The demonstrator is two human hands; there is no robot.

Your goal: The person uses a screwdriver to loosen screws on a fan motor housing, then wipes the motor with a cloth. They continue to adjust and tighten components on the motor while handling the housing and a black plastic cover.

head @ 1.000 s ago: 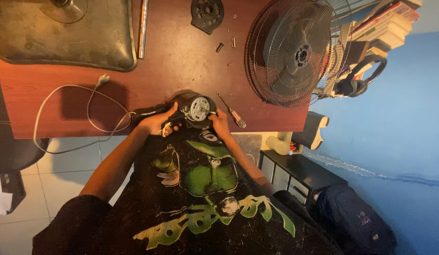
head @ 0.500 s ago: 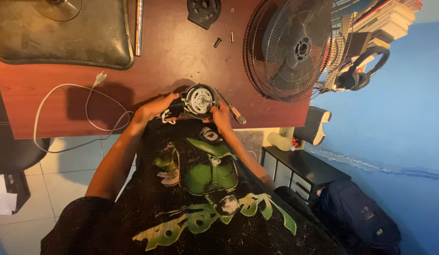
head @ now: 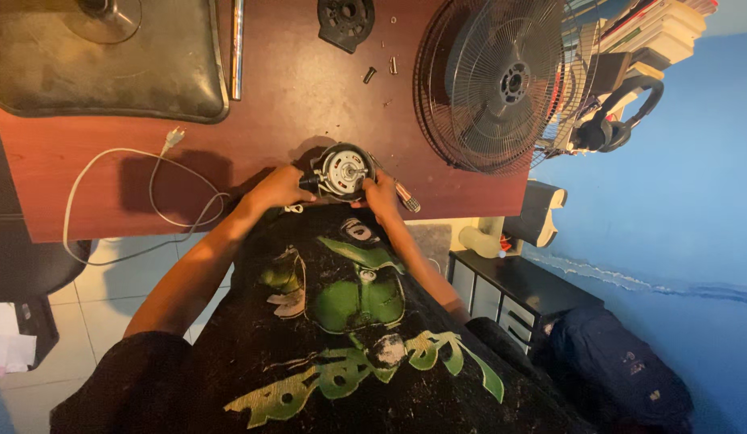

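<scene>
Hands grip round black-and-silver fan motor (head: 342, 171) at near edge of red-brown wooden counter (head: 293, 104).
Left hand (head: 279, 188) and right hand (head: 381, 195) clasp its sides; likely heavy, rigid, best held by the casing.

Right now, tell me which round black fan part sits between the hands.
The round black fan motor, held at the desk's near edge; the fan grille and small black disc lie untouched.

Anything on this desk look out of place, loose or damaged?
Yes. The fan motor sits bare between the left hand and right hand, stripped of its housing. The fan grille lies detached nearby, and small loose screws and debris are scattered across the desk.
</scene>
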